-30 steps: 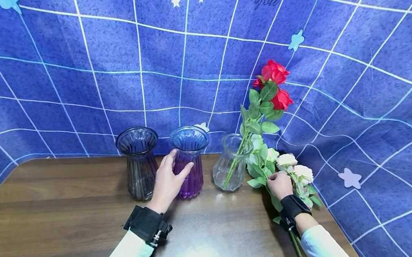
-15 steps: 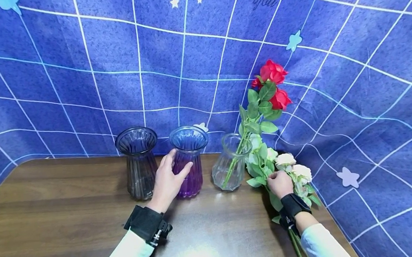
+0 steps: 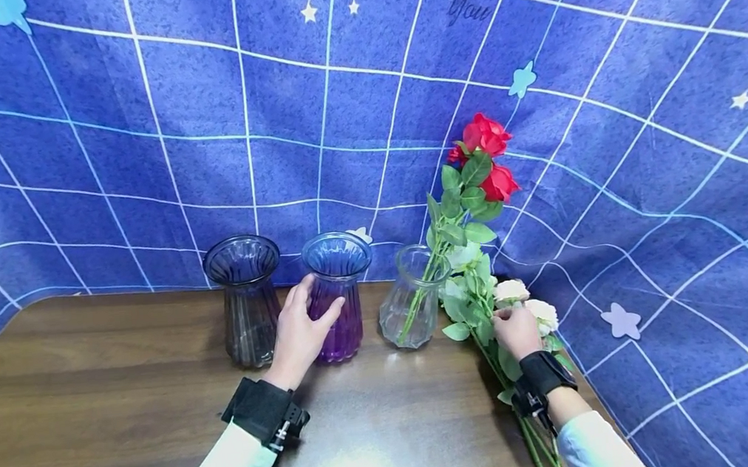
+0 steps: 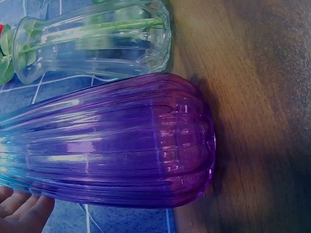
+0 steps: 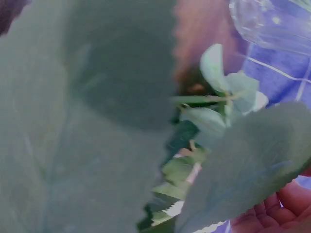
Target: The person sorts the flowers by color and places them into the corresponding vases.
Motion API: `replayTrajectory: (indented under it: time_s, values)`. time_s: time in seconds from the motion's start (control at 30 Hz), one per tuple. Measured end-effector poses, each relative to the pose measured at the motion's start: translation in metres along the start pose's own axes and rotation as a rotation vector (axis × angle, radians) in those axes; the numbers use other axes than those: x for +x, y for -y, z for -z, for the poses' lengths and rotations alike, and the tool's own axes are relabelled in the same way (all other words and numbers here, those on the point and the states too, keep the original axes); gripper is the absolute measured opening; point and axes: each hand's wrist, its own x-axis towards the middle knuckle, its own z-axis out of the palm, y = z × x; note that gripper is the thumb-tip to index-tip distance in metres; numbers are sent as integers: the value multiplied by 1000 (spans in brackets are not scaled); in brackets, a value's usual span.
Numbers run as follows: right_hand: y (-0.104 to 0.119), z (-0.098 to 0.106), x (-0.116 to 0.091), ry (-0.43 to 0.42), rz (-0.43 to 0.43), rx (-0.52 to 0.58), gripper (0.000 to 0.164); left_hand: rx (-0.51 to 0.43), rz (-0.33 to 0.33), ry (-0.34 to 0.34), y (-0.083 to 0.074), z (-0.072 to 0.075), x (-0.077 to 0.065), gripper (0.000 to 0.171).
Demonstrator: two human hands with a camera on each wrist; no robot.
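My left hand (image 3: 303, 335) holds a ribbed glass vase (image 3: 340, 325), purple with a blue rim, standing upright; its fingers (image 4: 36, 211) lie against the side in the left wrist view. On the right, my right hand (image 3: 517, 331) seems to pinch a stem among white roses (image 3: 511, 290) lying on the table; leaves partly hide its fingers (image 5: 286, 199) in the right wrist view. Red roses (image 3: 485, 135) stand tilted right in a clear glass vase (image 3: 411, 315), between the two hands.
A dark grey ribbed vase (image 3: 248, 326) stands left of the purple one. Blue cloth (image 3: 205, 129) with a white grid hangs behind the wooden table (image 3: 128, 403). Long green stems (image 3: 534, 446) run towards the table's front right.
The head view has shifted slightly. My right hand has moved a little to the right over the white roses, uncovering more stem on its left. My left hand stays at the purple vase.
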Motion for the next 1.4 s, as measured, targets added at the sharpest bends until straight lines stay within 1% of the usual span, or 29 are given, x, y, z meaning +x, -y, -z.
replayTrajectory:
  time_s: [0.1,0.3,0.57,0.83,1.03,1.13,1.3,1.4]
  values:
    - [6,10,0,-26,-5,19,23,0,-5,-1,1,1,0,65]
    - [18,34,-1,-119,-29,47,22,-4,-7,-6,1,0,1,66]
    - [25,62,0,-184,-83,89,21,-1,-40,-40,5,-5,1,65]
    - [36,90,2,-250,-125,159,22,-16,-25,-11,3,-2,2,66]
    - [45,107,3,-269,-149,227,24,-27,-13,-1,1,-1,3,64]
    - [49,114,4,-284,-153,286,25,-27,-7,8,0,-1,3,65]
    - [55,126,7,-329,-146,399,28,-27,4,14,1,-1,3,66]
    - [59,135,8,-374,-133,431,27,-27,7,19,1,-2,3,66]
